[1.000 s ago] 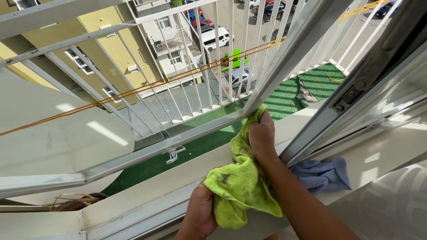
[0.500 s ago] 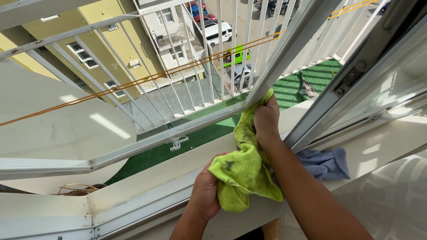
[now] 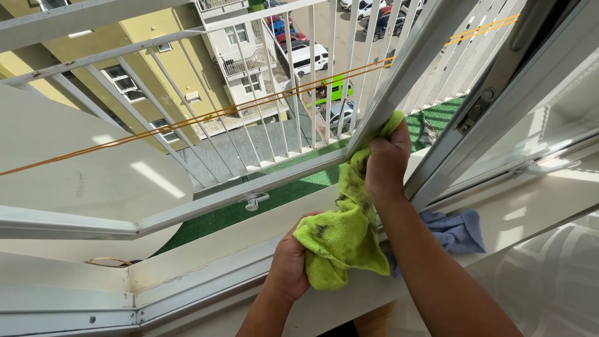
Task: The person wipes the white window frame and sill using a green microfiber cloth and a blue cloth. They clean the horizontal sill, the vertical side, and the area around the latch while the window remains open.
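Note:
A lime-green microfibre cloth (image 3: 346,234), smudged with dark dirt, stretches between both hands. My right hand (image 3: 387,163) grips its upper end and presses it against the slanted white window frame bar (image 3: 409,72). My left hand (image 3: 288,265) holds the lower bunch of the cloth just above the white window sill track (image 3: 206,278). My right forearm crosses the sill toward the bottom right.
A blue-grey rag (image 3: 455,231) lies on the sill behind my right arm. White vertical balcony railings (image 3: 274,93) and an orange line (image 3: 187,122) stand outside, above a green turf strip (image 3: 262,203). An open window sash (image 3: 530,118) is at the right. A small latch (image 3: 256,201) sits on the lower frame.
My right hand has slid the cloth's top end up and rightward along the slanted frame bar. My left hand has followed slightly with the lower end.

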